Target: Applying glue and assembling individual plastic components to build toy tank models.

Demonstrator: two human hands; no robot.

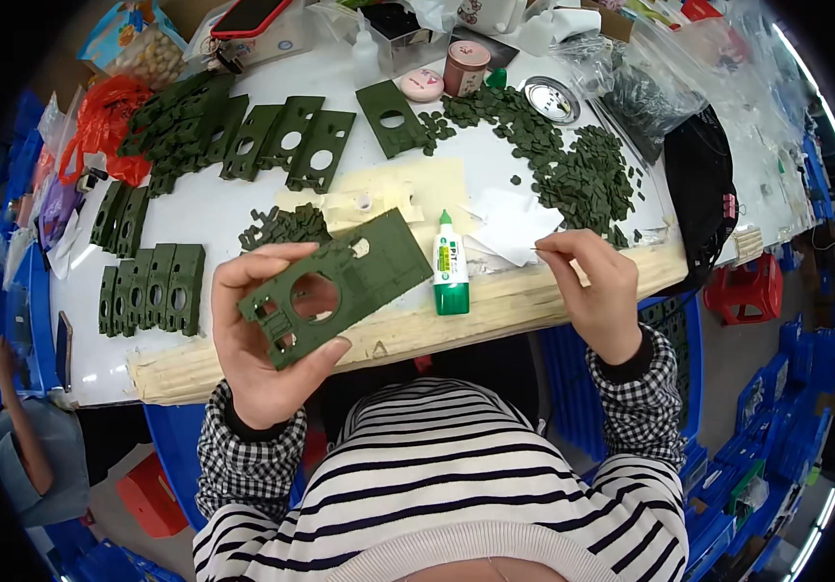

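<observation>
Item one, a dark green molded panel with a large round hole [376, 270], is gripped at its left end by the left hand [260, 344], fingers curled behind and thumb along the lower edge, and is held tilted above the table's wooden edge [507, 308]. By the right hand [600, 291], thumb and forefinger closed in a pinch, a tiny dark sliver [536, 249], too small to identify, is held near white paper [516, 229]; between the hands, a green-and-white glue bottle [451, 281] is found upright in view.
</observation>
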